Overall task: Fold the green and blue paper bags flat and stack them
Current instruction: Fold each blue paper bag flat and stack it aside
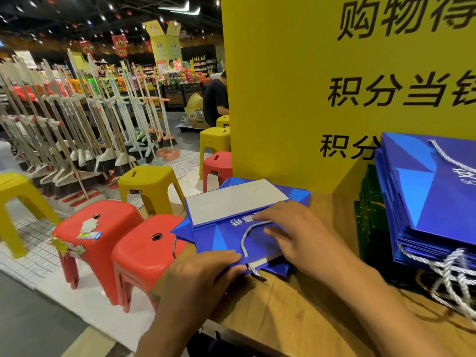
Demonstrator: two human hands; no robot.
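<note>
Nearest me, my left hand [203, 274] pinches the near edge of the blue paper bag [221, 235], left of the stack of folded blue bags [438, 197]. My right hand [296, 235] presses it flat, fingers straight. Creasing seems nearly done; next I'd lift it onto that stack.

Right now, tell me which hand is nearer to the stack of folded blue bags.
Right. The right hand presses flat on the blue bag being folded, left of the stack of folded blue bags; the left hand grips that bag's near edge, farther left.
</note>
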